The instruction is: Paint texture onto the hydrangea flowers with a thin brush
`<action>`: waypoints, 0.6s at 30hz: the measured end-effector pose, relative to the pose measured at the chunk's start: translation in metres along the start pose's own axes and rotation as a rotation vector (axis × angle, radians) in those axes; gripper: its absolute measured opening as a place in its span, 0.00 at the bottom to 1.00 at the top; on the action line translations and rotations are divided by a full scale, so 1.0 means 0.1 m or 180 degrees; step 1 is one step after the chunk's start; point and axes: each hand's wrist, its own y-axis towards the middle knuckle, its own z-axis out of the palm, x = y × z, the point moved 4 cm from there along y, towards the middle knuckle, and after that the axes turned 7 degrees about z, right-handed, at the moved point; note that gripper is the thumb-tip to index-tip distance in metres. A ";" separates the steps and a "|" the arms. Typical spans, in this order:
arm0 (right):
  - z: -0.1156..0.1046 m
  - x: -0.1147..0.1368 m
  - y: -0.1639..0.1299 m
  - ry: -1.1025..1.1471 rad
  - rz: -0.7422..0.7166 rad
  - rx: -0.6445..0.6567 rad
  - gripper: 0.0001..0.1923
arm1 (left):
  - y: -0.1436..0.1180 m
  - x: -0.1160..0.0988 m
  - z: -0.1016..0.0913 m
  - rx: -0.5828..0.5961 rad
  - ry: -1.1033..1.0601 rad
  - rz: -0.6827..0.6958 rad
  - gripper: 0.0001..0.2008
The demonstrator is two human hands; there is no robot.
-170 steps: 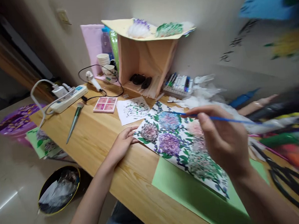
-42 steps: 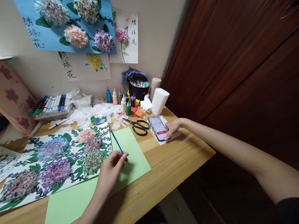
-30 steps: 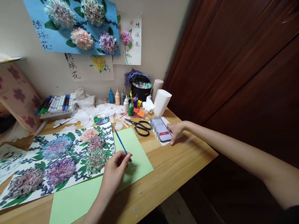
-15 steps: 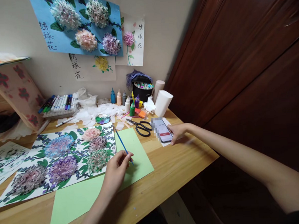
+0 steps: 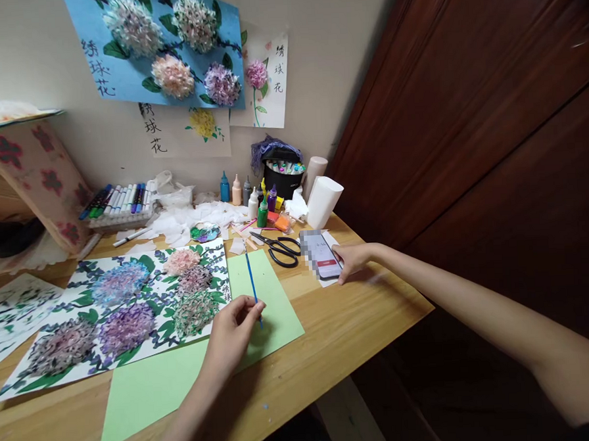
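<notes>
Pinched in left hand [image 5: 234,329]: thin blue paintbrush [image 5: 251,279].

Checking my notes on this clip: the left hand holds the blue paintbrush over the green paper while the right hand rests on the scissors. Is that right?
Not quite. In the head view the right hand rests at the phone, not the scissors, which lie untouched beside it. The left hand does hold the blue paintbrush over the green paper.

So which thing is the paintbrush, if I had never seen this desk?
Start at the wooden desk and find the plain green paper beside the flower painting. Over that paper, the left hand pinches a thin blue paintbrush, the only slim blue stick held off the desk.
</notes>
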 end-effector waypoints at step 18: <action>0.01 0.00 -0.03 0.0050 -0.0045 -0.0119 0.37 | -0.01 -0.03 0.00 0.0086 0.0259 0.0108 0.18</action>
